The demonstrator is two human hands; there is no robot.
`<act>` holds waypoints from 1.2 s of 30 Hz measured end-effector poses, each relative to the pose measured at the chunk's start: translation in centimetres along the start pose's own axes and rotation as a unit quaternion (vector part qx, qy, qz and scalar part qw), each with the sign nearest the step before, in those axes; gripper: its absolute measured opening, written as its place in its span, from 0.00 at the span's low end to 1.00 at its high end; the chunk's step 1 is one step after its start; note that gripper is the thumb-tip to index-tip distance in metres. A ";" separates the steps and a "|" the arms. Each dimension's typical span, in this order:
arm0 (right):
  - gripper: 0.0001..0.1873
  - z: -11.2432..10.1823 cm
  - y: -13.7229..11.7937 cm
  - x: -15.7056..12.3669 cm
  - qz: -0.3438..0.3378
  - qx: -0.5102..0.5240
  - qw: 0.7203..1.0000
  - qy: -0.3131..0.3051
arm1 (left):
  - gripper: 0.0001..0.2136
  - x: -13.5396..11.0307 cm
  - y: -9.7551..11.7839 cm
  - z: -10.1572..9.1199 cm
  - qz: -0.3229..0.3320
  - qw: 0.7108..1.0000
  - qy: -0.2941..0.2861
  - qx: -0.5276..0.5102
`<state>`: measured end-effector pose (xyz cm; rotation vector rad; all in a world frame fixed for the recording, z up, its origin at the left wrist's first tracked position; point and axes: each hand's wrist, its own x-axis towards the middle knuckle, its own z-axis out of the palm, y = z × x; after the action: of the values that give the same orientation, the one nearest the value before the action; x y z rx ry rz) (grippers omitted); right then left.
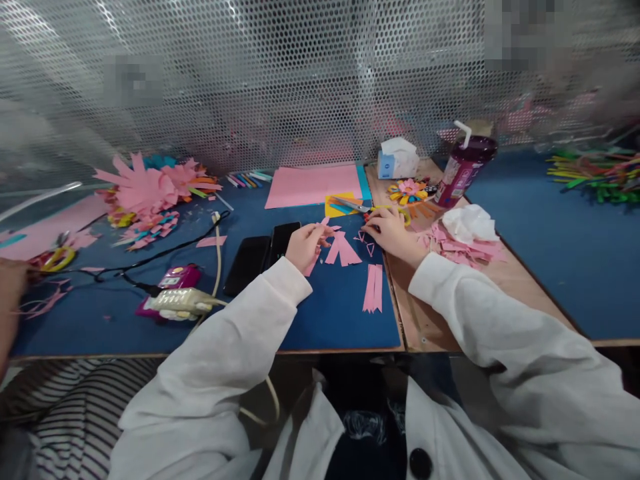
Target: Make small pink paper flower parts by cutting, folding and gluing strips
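Observation:
My left hand (306, 245) is closed in a pinch on a pink paper strip (314, 264) that hangs down from its fingers over the blue mat (320, 313). My right hand (391, 233) rests on the table's wooden part, fingers curled, touching red-and-yellow-handled scissors (380, 212); whether it grips them I cannot make out. Between the hands lie several cut pink strips (342, 250) and small pink triangles (371, 249). Two more strips (373, 288) lie nearer to me.
Two black phones (260, 257) lie left of my left hand. A pink sheet (313, 185), tissue box (397, 160), purple cup with straw (463, 171), crumpled tissue (469, 223), paper flowers (145, 187), a glue gun (177, 300) and cables surround. Another person's hand (10, 283) is at far left.

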<state>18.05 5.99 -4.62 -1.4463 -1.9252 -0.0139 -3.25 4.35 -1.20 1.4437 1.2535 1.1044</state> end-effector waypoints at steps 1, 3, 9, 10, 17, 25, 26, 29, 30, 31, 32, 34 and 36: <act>0.12 -0.2 0.1 -0.2 -0.007 -0.003 1.000 0.002 | 0.11 -0.1 0.1 -0.2 0.037 0.998 0.006 0.041; 0.13 -0.5 0.3 -0.5 -0.023 -0.003 1.000 0.011 | 0.10 -0.1 0.2 -0.6 0.124 0.981 0.020 0.146; 0.13 -0.5 -0.1 -1.0 -0.066 0.009 0.997 0.028 | 0.05 0.6 -0.7 -1.6 0.266 0.895 -0.019 0.357; 0.12 -0.5 -0.3 -1.1 -0.084 0.010 0.996 0.019 | 0.05 0.8 -0.9 -1.7 0.274 0.887 -0.042 0.369; 0.12 -0.8 -0.7 -1.5 -0.136 0.027 0.990 -0.010 | 0.11 1.4 -0.1 -3.8 0.288 0.860 -0.072 0.415; 0.10 -0.7 -0.7 -1.5 -0.134 0.030 0.990 0.014 | 0.10 2.1 -0.8 -4.9 0.260 0.852 -0.085 0.446; 0.10 -0.7 -0.7 -1.5 -0.137 0.028 0.990 0.016 | 0.10 2.2 -1.1 -4.9 0.257 0.854 -0.101 0.442; 0.10 -0.7 -0.8 -1.6 -0.140 0.024 0.990 0.017 | 0.12 2.5 -1.9 -4.6 0.247 0.855 -0.146 0.433; 0.10 -0.7 -0.8 -1.6 -0.140 0.025 0.990 0.018 | 0.12 2.6 -2.0 -4.6 0.244 0.853 -0.155 0.435; 0.09 -0.7 -0.8 -1.6 -0.139 0.026 0.990 0.019 | 0.13 2.6 -2.1 -4.5 0.242 0.849 -0.160 0.441; 0.09 -0.7 -0.8 -1.6 -0.139 0.028 0.990 0.022 | 0.13 2.6 -2.1 -4.5 0.241 0.845 -0.160 0.449; 0.09 -0.7 -0.7 -1.6 -0.141 0.030 0.989 0.029 | 0.14 2.4 -1.9 -4.4 0.245 0.837 -0.156 0.463; 0.09 -0.6 -0.7 -1.6 -0.148 0.031 0.988 0.034 | 0.15 2.0 -1.6 -4.1 0.256 0.836 -0.146 0.464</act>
<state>18.01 4.14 -4.76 -1.0958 -2.0475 -0.1371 -7.37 6.77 -1.83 2.6901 1.2544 0.5067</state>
